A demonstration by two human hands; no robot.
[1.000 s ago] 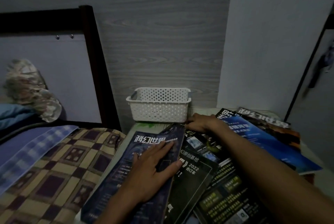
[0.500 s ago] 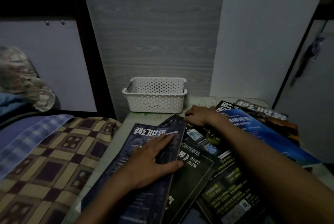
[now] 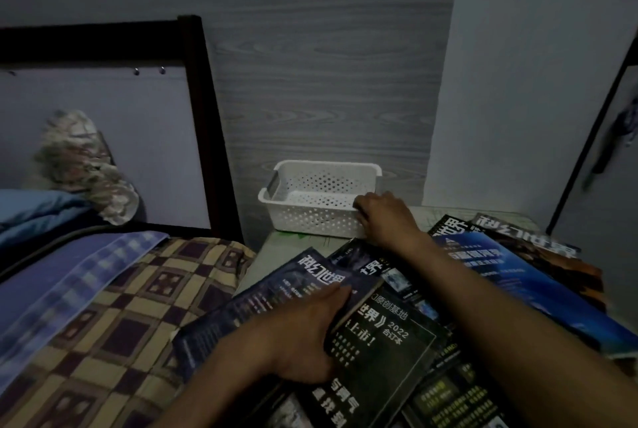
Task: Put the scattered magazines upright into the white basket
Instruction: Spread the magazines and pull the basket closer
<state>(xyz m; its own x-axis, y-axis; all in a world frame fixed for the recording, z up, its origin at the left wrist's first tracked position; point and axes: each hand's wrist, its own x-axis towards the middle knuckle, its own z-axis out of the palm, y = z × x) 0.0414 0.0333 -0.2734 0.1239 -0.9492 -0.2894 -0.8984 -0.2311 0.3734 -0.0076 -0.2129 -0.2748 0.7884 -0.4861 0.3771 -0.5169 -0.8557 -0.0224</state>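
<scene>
The white perforated basket [image 3: 310,217] stands empty at the back of the small table, against the wall. My right hand [image 3: 386,217] rests on its near right corner, fingers curled over the rim. Several magazines lie flat and overlapping in front of it. My left hand [image 3: 303,334] grips the right edge of the dark blue magazine [image 3: 262,296] on the left of the pile, and that edge looks slightly raised. A black magazine [image 3: 383,351] lies beside it. A bright blue magazine [image 3: 518,275] lies under my right forearm.
A bed with a checked blanket [image 3: 121,306] touches the table's left side. Its dark frame post [image 3: 203,123] rises left of the basket. A camouflage cloth [image 3: 83,165] lies at the bed's head. A strip of tabletop [image 3: 276,248] shows before the basket.
My right hand has left the magazine pile and moved up onto the basket's near right corner. My left hand has slid to the dark blue magazine's right edge and closed on it.
</scene>
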